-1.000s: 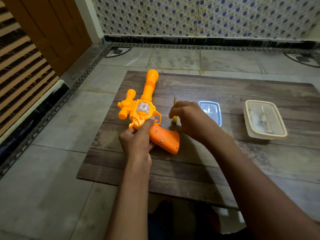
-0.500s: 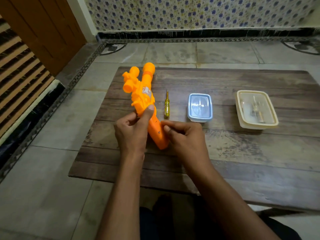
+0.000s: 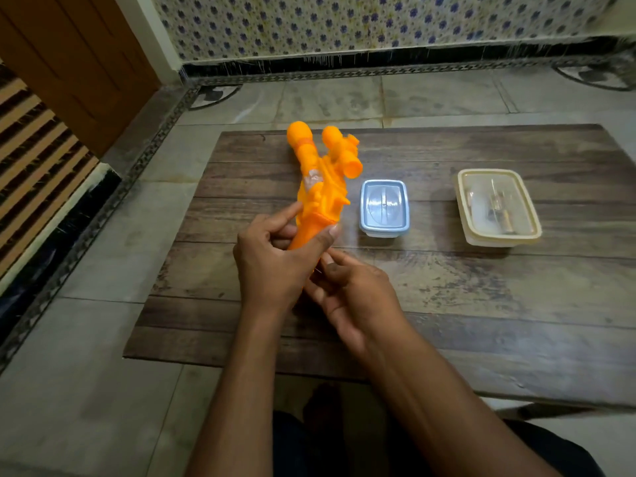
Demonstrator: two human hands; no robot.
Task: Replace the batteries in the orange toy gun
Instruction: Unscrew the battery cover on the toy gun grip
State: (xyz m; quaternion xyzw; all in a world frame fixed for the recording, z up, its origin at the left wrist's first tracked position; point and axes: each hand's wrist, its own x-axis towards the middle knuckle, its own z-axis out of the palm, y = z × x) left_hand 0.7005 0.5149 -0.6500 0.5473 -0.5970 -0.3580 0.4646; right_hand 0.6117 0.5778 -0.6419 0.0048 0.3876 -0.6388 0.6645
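Left hand (image 3: 272,266) grip round toy gun (image 3: 318,187), now flipped scope-rightward; right hand (image 3: 351,290) fingers loosely at its butt.

Toy gun (image 3: 320,187): bright orange, silvery patch on body. Small lidded container (image 3: 384,208): pale blue. Larger lidded container (image 3: 499,206): cream, translucent lid. Table (image 3: 481,287): dark brown plank grain. Wall (image 3: 344,22): white, blue floral print. Floor (image 3: 86,373): grey tiles.

Bare forearms, dark trousers (image 3: 568,452).
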